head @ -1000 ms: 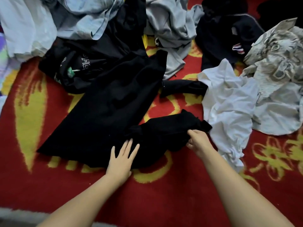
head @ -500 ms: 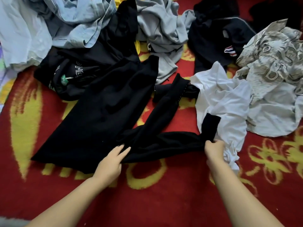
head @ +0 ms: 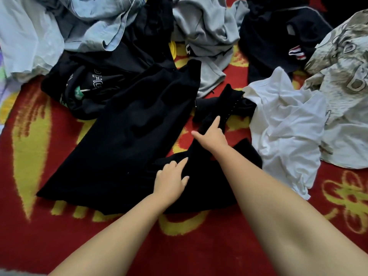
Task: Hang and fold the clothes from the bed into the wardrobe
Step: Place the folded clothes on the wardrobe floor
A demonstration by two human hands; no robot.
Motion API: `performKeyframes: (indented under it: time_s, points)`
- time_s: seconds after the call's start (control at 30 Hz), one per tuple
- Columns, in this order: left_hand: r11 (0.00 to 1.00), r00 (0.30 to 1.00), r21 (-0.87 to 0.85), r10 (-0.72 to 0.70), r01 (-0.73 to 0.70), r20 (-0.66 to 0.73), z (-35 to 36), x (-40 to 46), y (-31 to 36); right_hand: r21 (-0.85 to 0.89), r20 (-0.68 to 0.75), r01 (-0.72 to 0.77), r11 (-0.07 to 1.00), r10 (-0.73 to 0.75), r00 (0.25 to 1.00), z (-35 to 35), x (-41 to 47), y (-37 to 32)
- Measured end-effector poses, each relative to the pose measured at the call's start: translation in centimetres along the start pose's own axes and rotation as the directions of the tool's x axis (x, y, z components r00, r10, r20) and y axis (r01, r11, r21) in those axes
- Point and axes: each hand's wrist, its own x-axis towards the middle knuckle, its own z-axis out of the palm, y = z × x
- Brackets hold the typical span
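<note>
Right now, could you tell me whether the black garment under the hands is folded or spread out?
Spread, not folded: the black garment lies mostly flat on the red blanket, one sleeve reaching toward the white shirt.
</note>
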Motion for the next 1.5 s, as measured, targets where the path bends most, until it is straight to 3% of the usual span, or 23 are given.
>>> performKeyframes:
  time_s: [0.07,0.13,0.2,0.27,0.37,0.43,0.5,0.57,0.63,0.7,0.77,0.83,0.9,0.97,1.0,1.03,1.07,1.1,1.17,1.2,1.3,1.4,1.5]
  points:
    - [0.995,0.999,-0.091,0.041,-0.042,-0.01,0.0,0.3,0.2,-0.107,-0.066,-0.027,0.994,0.02,0.998,0.8,0.2,-0.1]
    - [0.982,0.991,-0.158,0.091,-0.106,-0.096,-0.4,-0.6,-0.2,0.12,-0.162,0.072,0.99,-0.052,0.985,0.8,-0.5,0.5]
    - [0.964,0.961,-0.151,0.186,-0.219,-0.206,-0.7,-2.3,-0.9,0.387,-0.308,0.284,0.877,-0.167,0.937,0.4,-3.0,1.9]
    - [0.941,0.913,-0.039,0.315,-0.335,-0.26,-0.4,-3.8,-1.5,0.403,-0.426,0.425,0.81,-0.245,0.871,0.0,-5.8,4.8]
    - [0.896,0.88,0.105,0.444,-0.432,-0.167,0.5,-4.9,-1.6,0.23,-0.388,0.345,0.91,-0.24,0.89,-0.4,-7.4,10.8]
    - [0.891,0.891,0.169,0.442,-0.422,-0.105,1.1,-5.2,-1.6,-0.093,-0.229,0.221,0.971,-0.237,0.944,-0.6,-7.0,13.9]
    - [0.896,0.902,0.196,0.422,-0.399,-0.088,1.7,-5.0,-1.1,-0.38,-0.178,0.208,0.901,-0.292,0.94,-1.2,-6.3,15.4]
    - [0.897,0.91,0.219,0.408,-0.383,-0.081,2.0,-4.7,-0.5,-0.455,-0.259,0.175,0.873,-0.318,0.912,-1.6,-5.4,15.4]
    - [0.885,0.902,0.243,0.425,-0.397,-0.074,2.2,-4.5,0.4,-0.366,-0.4,0.105,0.925,-0.258,0.88,-2.3,-4.5,14.9]
    - [0.86,0.884,0.269,0.464,-0.434,-0.058,2.4,-4.2,1.5,-0.017,-0.557,0.117,0.993,-0.106,0.824,-3.6,-4.1,14.4]
    - [0.844,0.876,0.299,0.479,-0.445,-0.05,2.3,-3.6,3.1,0.372,-0.676,0.167,0.913,0.144,0.723,-5.6,-4.3,14.6]
    - [0.867,0.909,0.309,0.416,-0.391,-0.016,2.5,-2.4,5.0,0.583,-0.697,0.178,0.792,0.376,0.61,-8.1,-5.0,15.9]
    - [0.895,0.944,0.319,0.331,-0.312,-0.005,3.1,-1.2,6.4,0.546,-0.751,0.163,0.821,0.394,0.53,-9.6,-6.2,16.6]
    - [0.917,0.963,0.309,0.27,-0.253,-0.014,3.6,0.1,7.1,0.345,-0.833,0.258,0.903,0.168,0.526,-9.6,-6.8,15.8]
    - [0.931,0.965,0.27,0.26,-0.247,-0.015,3.5,0.5,7.2,0.297,-0.806,0.314,0.902,0.06,0.589,-9.1,-6.8,14.8]
    - [0.945,0.964,0.203,0.265,-0.255,-0.022,3.2,0.8,7.2,0.339,-0.705,0.322,0.884,0.012,0.709,-8.1,-6.6,13.9]
    - [0.958,0.961,0.101,0.273,-0.268,-0.039,2.8,0.7,7.0,0.481,-0.513,0.228,0.847,0.061,0.856,-7.0,-6.3,13.0]
    - [0.962,0.96,-0.029,0.268,-0.271,-0.075,2.4,0.3,6.8,0.649,-0.258,0.04,0.76,0.171,0.951,-5.9,-6.1,12.4]
    - [0.926,0.958,-0.271,0.218,-0.263,-0.185,1.3,-0.9,6.2,0.795,0.189,-0.308,0.523,0.269,0.945,-3.9,-6.0,11.6]
    - [0.896,0.952,-0.349,0.2,-0.273,-0.231,0.8,-1.6,5.8,0.812,0.281,-0.363,0.458,0.238,0.93,-3.0,-5.9,11.4]
    - [0.847,0.929,-0.408,0.238,-0.341,-0.283,-0.2,-3.6,4.8,0.893,0.245,-0.286,0.349,0.156,0.957,-1.3,-4.8,9.5]
    - [0.842,0.94,-0.437,0.218,-0.317,-0.262,0.0,-5.4,4.0,0.905,0.054,-0.158,0.395,0.261,0.964,-0.5,-3.7,7.8]
    - [0.845,0.944,-0.435,0.221,-0.31,-0.243,0.6,-6.3,3.9,0.927,0.131,-0.191,0.324,0.199,0.971,-0.1,-3.6,7.2]
